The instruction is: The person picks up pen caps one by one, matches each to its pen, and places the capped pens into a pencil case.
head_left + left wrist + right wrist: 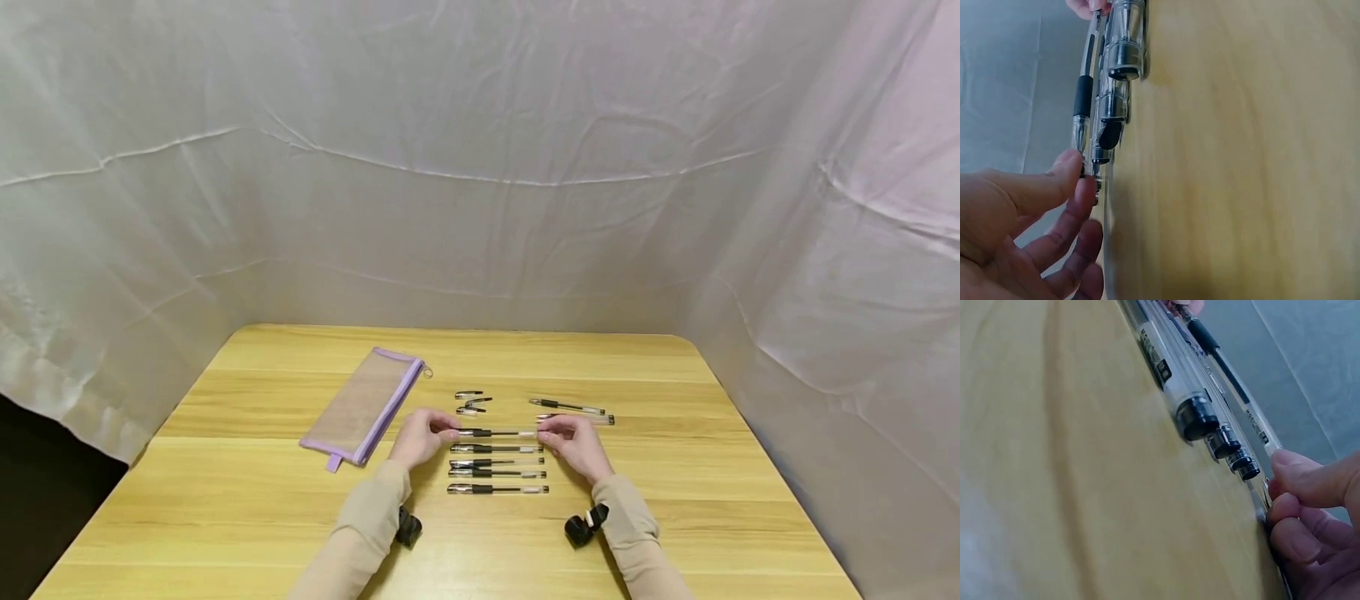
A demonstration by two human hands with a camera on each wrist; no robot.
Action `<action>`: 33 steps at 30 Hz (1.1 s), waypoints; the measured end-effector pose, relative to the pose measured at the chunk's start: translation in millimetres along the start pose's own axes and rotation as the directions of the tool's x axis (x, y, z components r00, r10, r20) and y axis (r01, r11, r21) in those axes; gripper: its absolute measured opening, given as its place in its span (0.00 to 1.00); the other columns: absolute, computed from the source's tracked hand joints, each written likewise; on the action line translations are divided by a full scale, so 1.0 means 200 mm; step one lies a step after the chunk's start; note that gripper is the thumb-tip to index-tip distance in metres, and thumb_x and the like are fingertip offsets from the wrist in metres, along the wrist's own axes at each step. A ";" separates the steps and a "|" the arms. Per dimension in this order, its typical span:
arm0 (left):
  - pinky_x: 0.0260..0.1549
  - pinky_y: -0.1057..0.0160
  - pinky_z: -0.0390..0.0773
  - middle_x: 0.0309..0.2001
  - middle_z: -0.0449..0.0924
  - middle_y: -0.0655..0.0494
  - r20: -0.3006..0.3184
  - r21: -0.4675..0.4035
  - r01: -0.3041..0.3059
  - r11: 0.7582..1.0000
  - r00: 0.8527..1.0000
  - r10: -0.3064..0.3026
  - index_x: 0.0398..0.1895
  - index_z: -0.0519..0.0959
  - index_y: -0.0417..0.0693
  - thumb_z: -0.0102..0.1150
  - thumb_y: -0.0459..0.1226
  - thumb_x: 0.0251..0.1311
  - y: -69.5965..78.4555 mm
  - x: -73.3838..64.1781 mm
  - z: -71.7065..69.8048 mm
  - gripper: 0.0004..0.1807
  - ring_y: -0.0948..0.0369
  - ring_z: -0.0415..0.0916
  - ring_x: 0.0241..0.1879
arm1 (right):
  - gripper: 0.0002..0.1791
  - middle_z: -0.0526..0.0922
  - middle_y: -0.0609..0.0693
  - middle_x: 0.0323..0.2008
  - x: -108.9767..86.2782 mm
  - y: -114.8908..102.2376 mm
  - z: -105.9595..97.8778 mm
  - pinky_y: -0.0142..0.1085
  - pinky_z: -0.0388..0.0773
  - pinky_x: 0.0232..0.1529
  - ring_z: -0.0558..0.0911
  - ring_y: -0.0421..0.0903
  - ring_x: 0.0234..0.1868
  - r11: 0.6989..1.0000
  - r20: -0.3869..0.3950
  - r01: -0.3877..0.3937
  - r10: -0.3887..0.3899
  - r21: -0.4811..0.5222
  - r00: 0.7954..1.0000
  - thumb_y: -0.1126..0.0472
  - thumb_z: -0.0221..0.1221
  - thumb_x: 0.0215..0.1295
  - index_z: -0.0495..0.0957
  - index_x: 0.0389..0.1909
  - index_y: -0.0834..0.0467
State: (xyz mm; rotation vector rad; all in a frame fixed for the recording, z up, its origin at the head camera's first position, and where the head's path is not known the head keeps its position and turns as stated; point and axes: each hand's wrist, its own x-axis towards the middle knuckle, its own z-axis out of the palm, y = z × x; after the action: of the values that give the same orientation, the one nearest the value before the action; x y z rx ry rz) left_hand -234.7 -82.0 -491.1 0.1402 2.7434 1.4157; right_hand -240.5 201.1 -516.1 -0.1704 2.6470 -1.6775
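A clear gel pen (495,432) with a black rubber grip stretches between my two hands at the far side of a row of pens. My left hand (426,435) pinches its front end between thumb and forefinger, and those fingertips hide the very tip. At the back end, thumb and forefinger of my right hand (576,444) pinch the clear barrel, as the pen (1241,403) shows in the right wrist view. Closer to me lie several similar capped pens (498,489), roughly parallel, their clear caps (1127,37) to the left and black end plugs (1199,419) to the right.
Beyond the left hand lie a few loose pen caps (471,410). Two uncapped pens (567,407) rest beyond the right hand. A purple-edged mesh zip pouch (360,400) lies at left on the wooden table (247,500). Pale curtains (480,233) surround the table's back and sides.
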 end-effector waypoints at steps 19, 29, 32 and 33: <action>0.49 0.54 0.71 0.30 0.88 0.59 -0.036 0.135 -0.012 0.991 0.999 0.018 0.31 0.89 0.52 0.74 0.36 0.53 -0.01 0.00 0.01 0.02 0.61 0.79 0.36 | 0.04 0.85 0.55 0.32 0.02 -0.02 -0.01 0.28 0.72 0.22 0.73 0.36 0.19 0.994 0.027 -0.007 0.010 -0.111 1.000 0.70 0.69 0.58 0.89 0.35 0.63; 0.56 0.46 0.68 0.33 0.89 0.58 -0.032 0.139 -0.011 0.990 0.999 0.016 0.33 0.89 0.52 0.73 0.36 0.55 -0.01 0.01 0.02 0.03 0.55 0.82 0.42 | 0.04 0.85 0.56 0.32 0.01 -0.02 -0.01 0.27 0.69 0.25 0.73 0.37 0.23 0.991 0.004 -0.009 0.010 -0.136 1.000 0.70 0.69 0.58 0.89 0.34 0.63; 0.56 0.47 0.70 0.36 0.89 0.57 -0.024 0.106 0.005 0.994 1.000 -0.003 0.35 0.89 0.51 0.73 0.36 0.55 -0.01 0.00 0.01 0.05 0.55 0.82 0.44 | 0.06 0.87 0.58 0.36 0.00 -0.01 -0.01 0.27 0.71 0.29 0.75 0.36 0.27 0.994 -0.006 -0.006 0.005 -0.107 1.000 0.70 0.68 0.58 0.88 0.37 0.64; 0.55 0.48 0.71 0.38 0.90 0.56 -0.023 0.090 0.010 0.996 1.000 -0.008 0.36 0.89 0.51 0.72 0.36 0.55 -0.01 0.00 0.01 0.05 0.55 0.81 0.44 | 0.07 0.88 0.59 0.37 0.00 -0.01 -0.01 0.27 0.72 0.31 0.76 0.36 0.28 0.996 -0.014 -0.011 0.010 -0.090 1.000 0.70 0.68 0.58 0.88 0.38 0.64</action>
State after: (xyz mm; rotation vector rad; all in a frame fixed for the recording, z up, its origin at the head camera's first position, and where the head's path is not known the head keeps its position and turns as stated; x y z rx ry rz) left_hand -234.1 -82.3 -493.4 0.1166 2.8232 1.3002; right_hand -240.7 202.7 -513.5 -0.1461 2.7300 -1.5628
